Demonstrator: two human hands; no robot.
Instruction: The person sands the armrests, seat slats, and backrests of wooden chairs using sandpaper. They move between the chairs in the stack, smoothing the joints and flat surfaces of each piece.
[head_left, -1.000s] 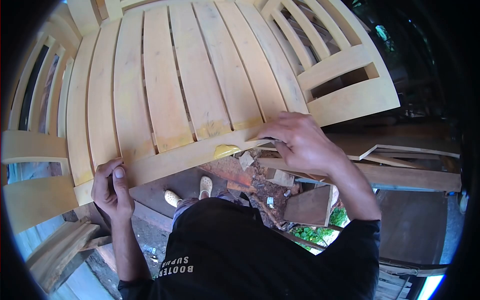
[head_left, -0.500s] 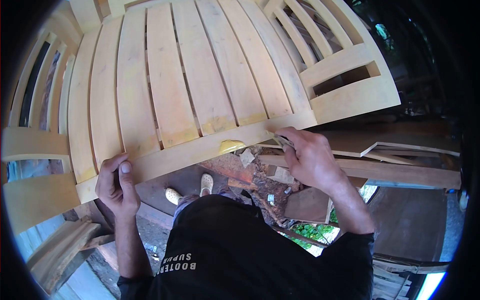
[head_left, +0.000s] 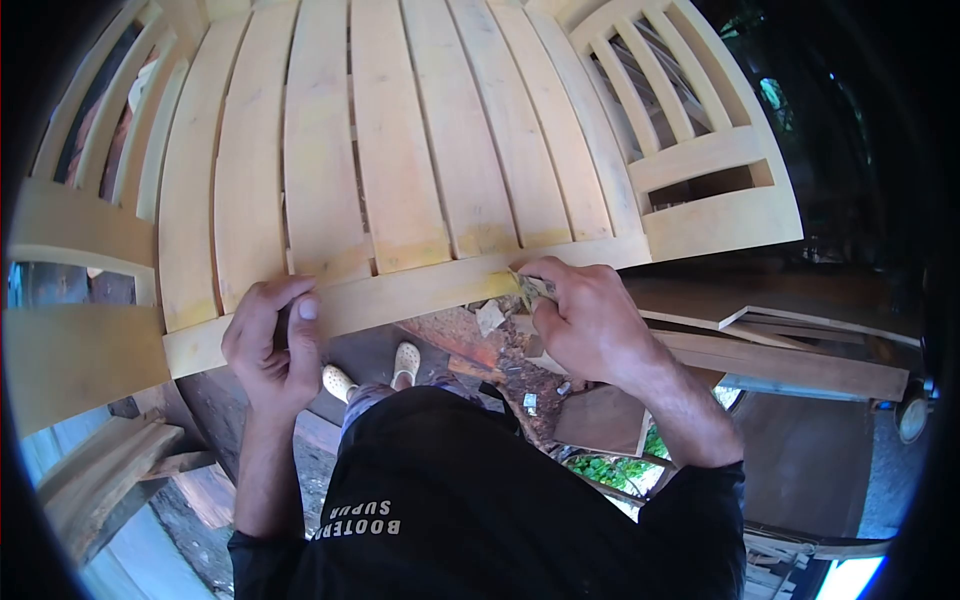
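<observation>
Steady the slatted seat (head_left: 390, 150) and press lightly, evenly, along its front rail (head_left: 400, 299), directly in front. Mind loose boards (head_left: 790, 365) crowding the right side. Left hand (head_left: 272, 340): at the rail, fingers curled in; cannot tell if gripping anything. Right hand (head_left: 592, 322): fingers closed on a thin piece (head_left: 536, 288), beside a yellow smear (head_left: 490, 286).

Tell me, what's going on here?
Someone in a black shirt is working by hand on a slatted wooden seat. The right hand pinches a small thin piece at the front rail, beside a yellow smear. The left hand, loosely curled, is at the rail's left part; whether it grips the wood is hard to tell.
</observation>
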